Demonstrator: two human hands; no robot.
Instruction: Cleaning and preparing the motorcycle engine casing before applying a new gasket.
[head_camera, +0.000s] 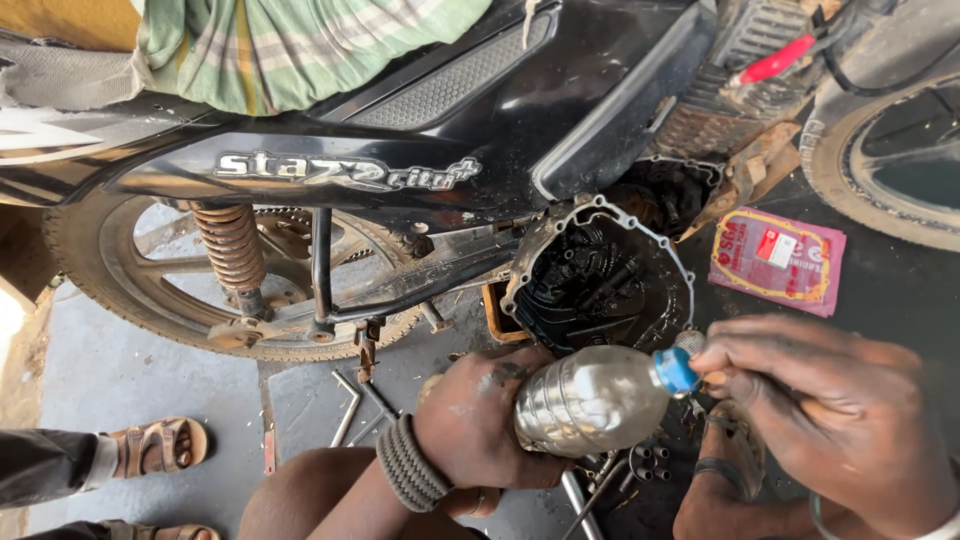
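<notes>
A black motorcycle (330, 150) with a rusty orange spring (232, 250) carries a green striped cloth (290, 45), beside a clear bottle (590, 400) with blue neck and a pink-red packet (780, 260).

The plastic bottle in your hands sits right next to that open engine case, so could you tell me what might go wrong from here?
The plastic bottle lies on its side in the left hand while the right hand works at its blue cap; any liquid inside might spill. The open engine case is exposed, so grit could get in. Loose tools and small parts lie on the floor below and could be knocked or lost.
</notes>
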